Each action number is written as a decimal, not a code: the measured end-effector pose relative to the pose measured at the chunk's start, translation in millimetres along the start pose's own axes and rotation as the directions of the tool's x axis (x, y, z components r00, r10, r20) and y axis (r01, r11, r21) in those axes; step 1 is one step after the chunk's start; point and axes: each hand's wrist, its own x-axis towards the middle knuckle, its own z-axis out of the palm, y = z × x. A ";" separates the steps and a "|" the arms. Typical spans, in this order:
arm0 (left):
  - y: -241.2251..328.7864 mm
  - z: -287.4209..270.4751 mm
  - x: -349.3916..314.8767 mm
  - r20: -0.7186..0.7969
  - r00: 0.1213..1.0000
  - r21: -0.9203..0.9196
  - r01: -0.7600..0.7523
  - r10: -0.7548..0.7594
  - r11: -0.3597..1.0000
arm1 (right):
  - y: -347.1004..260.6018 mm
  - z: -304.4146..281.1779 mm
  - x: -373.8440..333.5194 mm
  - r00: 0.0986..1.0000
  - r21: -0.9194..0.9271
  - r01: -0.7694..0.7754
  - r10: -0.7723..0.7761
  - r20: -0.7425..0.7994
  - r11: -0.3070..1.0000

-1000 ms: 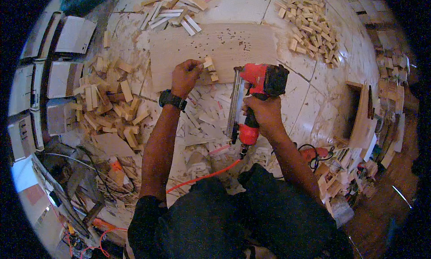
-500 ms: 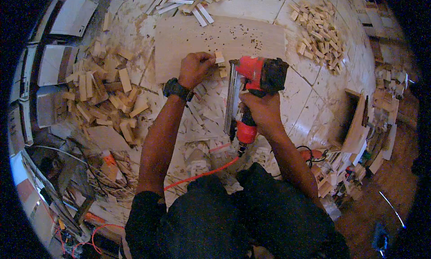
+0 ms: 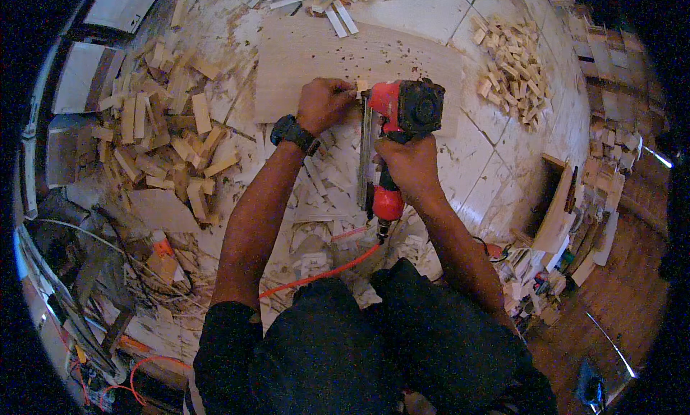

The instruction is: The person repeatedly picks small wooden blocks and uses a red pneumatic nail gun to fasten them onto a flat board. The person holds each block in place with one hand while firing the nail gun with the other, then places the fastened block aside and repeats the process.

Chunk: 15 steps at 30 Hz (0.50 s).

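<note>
My right hand [image 3: 411, 163] is wrapped round the grip of a red and black nail gun [image 3: 385, 102]. The gun's nose is at a small pale wood block [image 3: 362, 86] and covers part of it; whether they touch is hard to tell. My left hand [image 3: 325, 107], with a dark watch on its wrist, pinches the block at its left side. Beneath both lies a flat wooden board [image 3: 287, 44], scattered with small dark bits. An orange air hose [image 3: 323, 275] runs from the bottom of the gun toward the left.
Loose wood blocks [image 3: 165, 134] are heaped on the left, and smaller blocks [image 3: 512, 73] are piled at the far right. White-edged strips [image 3: 341, 19] lie beyond the board. Offcuts and an upright wooden box [image 3: 553, 206] stand on the right. Cables and tools [image 3: 93, 249] clutter the lower left.
The nail gun has come left and slightly up in my right hand, its nose now over the small block. My left hand keeps its pinch there. The whole view has shifted a little.
</note>
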 end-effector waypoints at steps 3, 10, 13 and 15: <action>2.4 -0.8 1.0 0.035 0.999 -0.004 0.042 -0.041 0.999 | -0.4 2.0 0.7 1.000 -0.025 0.001 -0.001 0.000 1.000; -2.6 -2.0 0.2 0.042 0.999 -0.084 0.022 -0.019 0.996 | -13.2 4.4 2.6 0.997 -0.167 0.028 -0.016 0.073 0.986; -8.1 0.2 1.6 0.018 0.999 -0.083 0.038 -0.036 0.996 | -13.0 7.3 2.9 0.997 -0.180 0.060 -0.050 0.060 0.982; -11.2 2.9 3.5 0.016 0.999 -0.029 0.029 -0.029 0.999 | -10.9 9.0 2.9 0.999 -0.164 -0.040 0.045 0.026 0.986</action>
